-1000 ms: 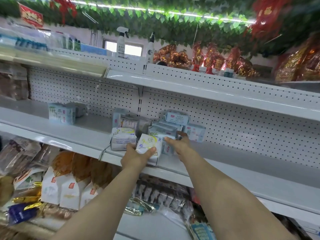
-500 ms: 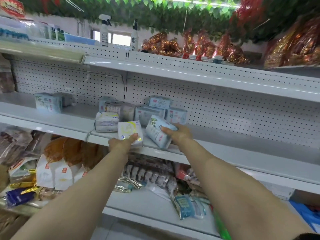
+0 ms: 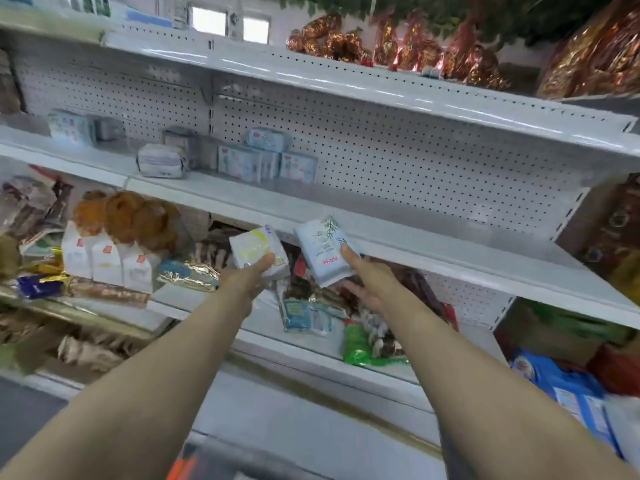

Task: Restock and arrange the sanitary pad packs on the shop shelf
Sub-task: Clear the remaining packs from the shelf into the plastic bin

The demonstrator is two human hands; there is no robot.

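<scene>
White soft pad pack with a yellow-green ring [image 3: 256,251] is gripped in the left hand [image 3: 247,278], thumb on its lower edge. Just right of it, the right hand [image 3: 369,280] grips a pale blue leaf-printed pad pack [image 3: 322,247]. Both hang before the white metal shelf edge [image 3: 433,249]; more pale pad packs [image 3: 266,159] stand above-left of the hands.
</scene>
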